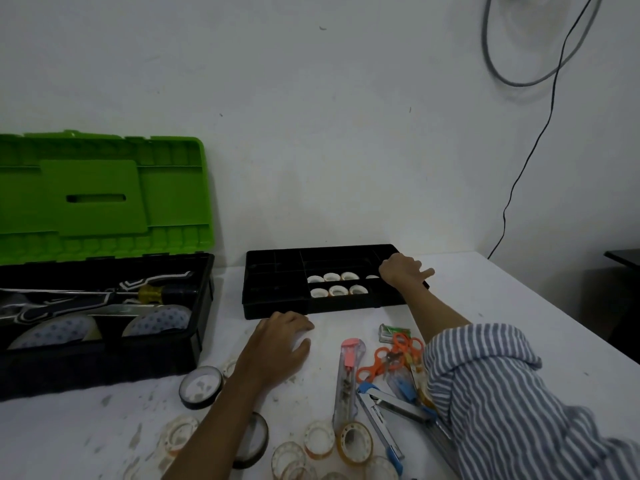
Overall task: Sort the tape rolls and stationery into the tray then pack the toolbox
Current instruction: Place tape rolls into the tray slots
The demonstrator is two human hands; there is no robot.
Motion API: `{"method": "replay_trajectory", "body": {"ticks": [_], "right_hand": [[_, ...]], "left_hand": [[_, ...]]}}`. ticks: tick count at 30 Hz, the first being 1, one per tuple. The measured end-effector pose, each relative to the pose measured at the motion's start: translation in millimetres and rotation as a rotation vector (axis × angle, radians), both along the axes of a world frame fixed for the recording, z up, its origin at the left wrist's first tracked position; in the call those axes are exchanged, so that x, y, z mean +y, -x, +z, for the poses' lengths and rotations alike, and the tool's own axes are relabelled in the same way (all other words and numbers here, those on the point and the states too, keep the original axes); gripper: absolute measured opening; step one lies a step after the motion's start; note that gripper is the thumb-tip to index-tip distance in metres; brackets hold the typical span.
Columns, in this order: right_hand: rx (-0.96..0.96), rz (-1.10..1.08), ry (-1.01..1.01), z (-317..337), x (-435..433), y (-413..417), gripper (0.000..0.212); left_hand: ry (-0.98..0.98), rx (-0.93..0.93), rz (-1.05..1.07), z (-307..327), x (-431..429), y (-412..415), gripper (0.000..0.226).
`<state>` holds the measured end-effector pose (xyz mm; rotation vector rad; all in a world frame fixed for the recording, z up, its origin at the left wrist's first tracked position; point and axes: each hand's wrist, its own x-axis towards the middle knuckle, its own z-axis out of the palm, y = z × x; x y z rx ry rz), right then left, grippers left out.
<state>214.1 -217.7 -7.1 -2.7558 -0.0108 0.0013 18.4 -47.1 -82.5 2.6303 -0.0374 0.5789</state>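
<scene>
Tape rolls (pixel 331 277) line two rows of the black tray (pixel 273 289) at twelve o'clock. Right hand (pixel 403 271) spreads its fingers over its three o'clock end; left hand (pixel 280 344) lies flat, fingers together.

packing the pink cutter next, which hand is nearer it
Left. The left hand rests just left of the pink cutter; the right hand is back at the tray.

Dim, flat indoor light with a cool grey-green cast falls evenly on the wall (pixel 311 98) and counter (pixel 519 299), leaving only faint soft shadows like the one beside the looped cable (pixel 518 85), while detail is smeared and grainy, the tray (pixel 273 304) sinks near black, and the wide lens bends the edges.
</scene>
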Motion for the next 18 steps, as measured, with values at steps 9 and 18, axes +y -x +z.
{"method": "replay_trajectory", "body": {"ticks": [9, 18], "right_hand": [[0.096, 0.137, -0.087, -0.8, -2.0, -1.8, 0.04], [0.088, 0.437, -0.28, 19.7, -43.0, 6.6, 0.006]], "left_hand": [[0.02, -0.002, -0.013, -0.2, 0.9, -0.1, 0.042], [-0.006, 0.022, -0.01, 1.8, 1.3, 1.3, 0.045]]}}
